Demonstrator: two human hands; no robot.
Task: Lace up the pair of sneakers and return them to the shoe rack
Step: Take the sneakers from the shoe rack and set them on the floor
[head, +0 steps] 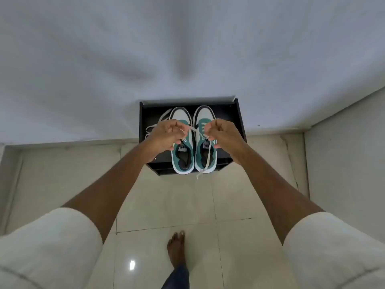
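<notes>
Head view, looking down, shows both hands curled into loose fists above a pair of sneakers, each pinching a stretch of flat, off-white lace. The left hand [166, 135] has its fingers folded tight around one end of the lace [192, 130], which runs as a taut ribbon across to the right hand [216, 132]; the right hand's fingers are likewise closed on it, and a longer tail of the same woven lace hangs down past the heel of the right sneaker [205, 140], ending just beyond the sole in a stiff tip. The strands cross just above that shoe's tongue, where the upper eyelets already carry lace in short horizontal bars.

The left sneaker [181, 155] sits just beside its mate, toes pointing away from the person, both with smooth white toe caps edged in dark trim, teal panels around the collar and thick white rubbery soles. A second loose lace [155, 125] lies in curls on the shelf to the left of the left sneaker, partly hidden by the left hand.

Both shoes rest on the top of a low, boxy black shoe rack [235, 119] with a matte finish, standing against a plain pale wall. Below it spreads a floor [166, 205] of glossy cream tiles with thin grout lines and one bright reflection. White fabric sleeves [48, 247] cover the upper arms, and a bare foot [176, 249] stands on the tiles.
</notes>
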